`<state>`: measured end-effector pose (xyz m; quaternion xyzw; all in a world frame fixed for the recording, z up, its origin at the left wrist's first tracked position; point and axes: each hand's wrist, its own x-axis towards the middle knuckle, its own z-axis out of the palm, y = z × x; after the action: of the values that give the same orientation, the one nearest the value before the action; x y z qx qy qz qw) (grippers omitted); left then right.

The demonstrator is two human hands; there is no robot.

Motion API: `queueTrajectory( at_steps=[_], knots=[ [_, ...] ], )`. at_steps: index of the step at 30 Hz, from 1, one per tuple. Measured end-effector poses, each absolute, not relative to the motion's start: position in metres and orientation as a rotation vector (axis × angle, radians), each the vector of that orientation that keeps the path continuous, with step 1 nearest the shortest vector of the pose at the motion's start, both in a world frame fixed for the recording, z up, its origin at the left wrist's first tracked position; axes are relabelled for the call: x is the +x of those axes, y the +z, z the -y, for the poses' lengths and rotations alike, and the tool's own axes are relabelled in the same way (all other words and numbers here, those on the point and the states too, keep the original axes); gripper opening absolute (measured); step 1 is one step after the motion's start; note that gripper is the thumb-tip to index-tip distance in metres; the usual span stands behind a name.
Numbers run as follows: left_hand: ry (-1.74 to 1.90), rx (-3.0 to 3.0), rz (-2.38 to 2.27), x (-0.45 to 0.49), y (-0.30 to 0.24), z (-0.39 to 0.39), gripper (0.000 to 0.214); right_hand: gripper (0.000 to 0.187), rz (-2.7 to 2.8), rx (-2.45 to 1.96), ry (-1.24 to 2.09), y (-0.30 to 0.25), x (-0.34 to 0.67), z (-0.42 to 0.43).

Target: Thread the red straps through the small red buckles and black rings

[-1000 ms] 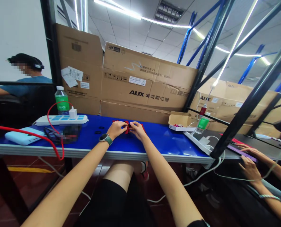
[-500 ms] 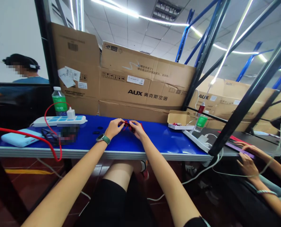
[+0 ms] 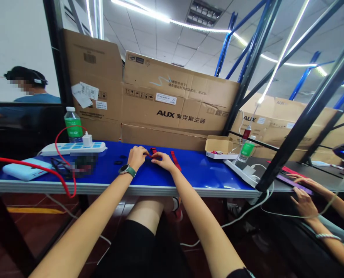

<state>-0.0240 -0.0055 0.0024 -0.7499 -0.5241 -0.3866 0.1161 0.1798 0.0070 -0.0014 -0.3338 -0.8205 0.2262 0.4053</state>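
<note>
Straight ahead of your hands, AUX cartons (image 3: 172,92) stacked behind the blue table (image 3: 206,173) make a wall, with 奥克斯空调 printed next to the logo and a white label (image 3: 166,98) above it that's too small to read. Left of your left hand sit a power strip (image 3: 73,148), a water bottle (image 3: 73,125) and a power bank (image 3: 24,172), with a red cable (image 3: 55,143) looping past them and drooping over the table's front edge. Honestly, that droop is what I'd watch: catch it with your arm and the power bank could get dragged off. Your left hand (image 3: 137,157) and right hand (image 3: 163,158) are close together, fingertips almost meeting beside a short red piece (image 3: 153,151); can't tell if you're pinching anything. A longer red strap (image 3: 175,160) lies just right of your right hand, where a careless nudge could push it toward the back edge.
</note>
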Motion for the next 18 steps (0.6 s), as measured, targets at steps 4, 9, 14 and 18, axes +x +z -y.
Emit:
queueTrajectory(
  at_steps=[4,9,14,18],
  knots=[
    [-1.102,-2.045,1.729,-0.027,-0.002,0.007,0.045,0.022,2.245,-0.966,0.290,0.000,0.180,-0.004],
    [-1.082,-1.963,1.908,-0.026,0.002,0.015,0.038,0.018,2.249,-1.076,0.191,-0.001,0.183,-0.003],
    [-0.916,-1.889,2.090,-0.024,0.000,0.016,0.031,0.016,2.010,-1.614,-0.019,0.000,0.188,0.000],
    [-0.839,-1.915,2.096,-0.020,0.000,0.017,0.031,0.019,1.930,-1.705,-0.138,0.004,0.189,0.004]
  ],
)
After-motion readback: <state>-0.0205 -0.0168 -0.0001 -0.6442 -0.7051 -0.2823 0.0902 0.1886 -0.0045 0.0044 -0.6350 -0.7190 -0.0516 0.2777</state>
